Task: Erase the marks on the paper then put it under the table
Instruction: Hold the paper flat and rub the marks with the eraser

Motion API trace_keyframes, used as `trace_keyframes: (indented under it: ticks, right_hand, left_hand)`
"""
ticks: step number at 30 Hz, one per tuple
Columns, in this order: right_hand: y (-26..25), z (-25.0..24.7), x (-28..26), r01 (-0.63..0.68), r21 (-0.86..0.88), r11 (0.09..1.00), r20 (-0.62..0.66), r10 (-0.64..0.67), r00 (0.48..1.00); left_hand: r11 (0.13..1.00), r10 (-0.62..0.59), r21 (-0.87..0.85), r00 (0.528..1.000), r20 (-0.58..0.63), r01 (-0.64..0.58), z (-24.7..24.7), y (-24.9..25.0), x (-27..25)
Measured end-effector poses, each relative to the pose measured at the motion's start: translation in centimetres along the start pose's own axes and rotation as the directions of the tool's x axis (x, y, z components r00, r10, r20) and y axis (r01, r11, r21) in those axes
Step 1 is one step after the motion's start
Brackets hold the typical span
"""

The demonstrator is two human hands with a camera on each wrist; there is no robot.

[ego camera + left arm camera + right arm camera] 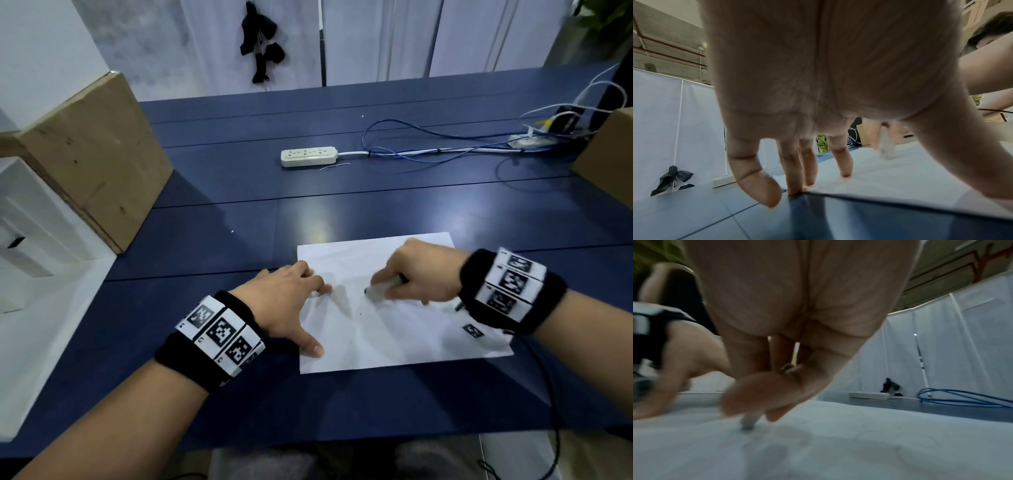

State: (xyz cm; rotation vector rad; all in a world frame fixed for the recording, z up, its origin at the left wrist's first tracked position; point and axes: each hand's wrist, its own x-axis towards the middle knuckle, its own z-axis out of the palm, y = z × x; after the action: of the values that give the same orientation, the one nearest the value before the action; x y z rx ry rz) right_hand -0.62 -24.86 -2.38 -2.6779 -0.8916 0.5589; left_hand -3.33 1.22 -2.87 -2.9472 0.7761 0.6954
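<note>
Paper (394, 329) on tabletop (239, 212): left hand (287, 305) spread flat, right hand (421, 274) pinching eraser (376, 293) (erasing unfinished, stowing pending).

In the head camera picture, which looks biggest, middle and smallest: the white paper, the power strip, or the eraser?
Largest to smallest:
1. The paper
2. The power strip, though it lies farther from the camera, which shrinks it
3. The eraser, mostly hidden in the right hand
</note>
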Motion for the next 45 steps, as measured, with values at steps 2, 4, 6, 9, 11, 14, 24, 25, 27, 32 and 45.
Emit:
trace_keyframes:
  ticks: [2,4,6,9,11,14,24,25,27,32,45]
  right_hand:
    - [-1.0,0.6,-1.4,0.029,0.059,0.998,0.174,-0.039,0.984]
    - [-1.7,0.6,-1.7,0.010,0.076,0.997,0.249,-0.029,0.968]
    - [-1.3,0.1,-0.6,0.002,0.017,1.000,0.121,-0.004,0.993]
    - [0.1,-0.7,0.8,-0.029,-0.069,0.997,-0.107,0.021,0.994]
    - [0.3,-0.4,0.4,-0.025,-0.052,0.998,-0.094,0.020,0.995]
    - [-1.0,0.6,-1.5,0.026,0.031,0.999,0.119,-0.030,0.992]
    - [-0.1,-0.1,-0.5,0.017,-0.031,0.999,-0.040,-0.019,0.999]
    - [-0.6,0.0,-1.1,0.017,-0.001,1.000,0.057,-0.017,0.998]
    - [-1.4,0.4,-1.8,-0.003,0.052,0.999,0.222,-0.009,0.975]
    - [-0.3,-0.5,0.4,-0.009,-0.046,0.999,-0.088,0.005,0.996]
    - [-0.1,-0.4,0.6,-0.016,-0.095,0.995,-0.146,0.002,0.989]
  left_hand:
    - [1.000,-0.001,-0.005,1.000,0.002,0.001,0.0,-0.1,0.0]
    - [1.000,0.001,-0.006,1.000,0.002,-0.001,0.0,-0.1,0.0]
    - [1.000,0.004,-0.006,1.000,0.005,-0.004,-0.1,0.0,0.0]
    - [1.000,0.002,0.003,1.000,0.009,-0.002,-0.1,0.1,-0.1]
    - [1.000,0.002,0.006,1.000,0.004,-0.003,-0.1,0.1,0.0]
    - [1.000,0.000,-0.001,1.000,0.005,0.000,-0.1,0.0,0.0]
    - [1.000,-0.005,0.013,1.000,0.007,0.005,-0.3,0.2,0.0]
    - [1.000,-0.005,0.011,1.000,0.005,0.005,-0.2,0.2,0.0]
    - [1.000,-0.005,0.008,1.000,0.007,0.005,-0.2,0.1,0.0]
    - [1.000,-0.004,0.014,1.000,0.015,0.004,-0.3,0.2,0.0]
    - [1.000,-0.009,0.008,1.000,0.016,0.009,-0.2,0.2,0.0]
